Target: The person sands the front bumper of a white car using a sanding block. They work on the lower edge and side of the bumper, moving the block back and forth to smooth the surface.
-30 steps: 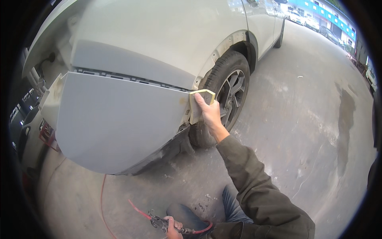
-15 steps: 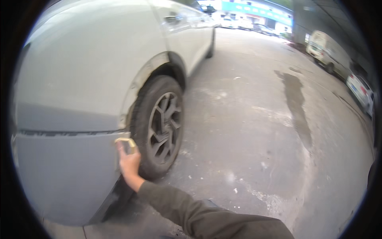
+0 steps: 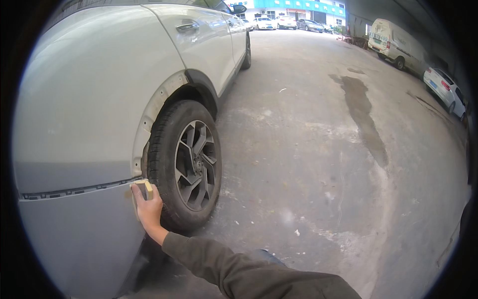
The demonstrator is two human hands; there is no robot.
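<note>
The right hand grips a yellow-edged pad against the grey bumper, beside the wheel; the left hand's state cannot be told. Stained grey floor stretches toward a blue-fronted building.

Concrete ground, grey and blotched, is stretching across the middle and right; a long dark stain is running down it, a smaller dark patch lying near its upper end. Pale curved scrap, one, is resting left of the stain; white fleck, one, is lying nearer the viewer. Cream-white van, one, is standing at upper right, showing its rear; white sedan, one, is standing just nearer, its red tail lamp facing outward. Dark car and white cars are lining up before a building with a bright blue band.
</note>
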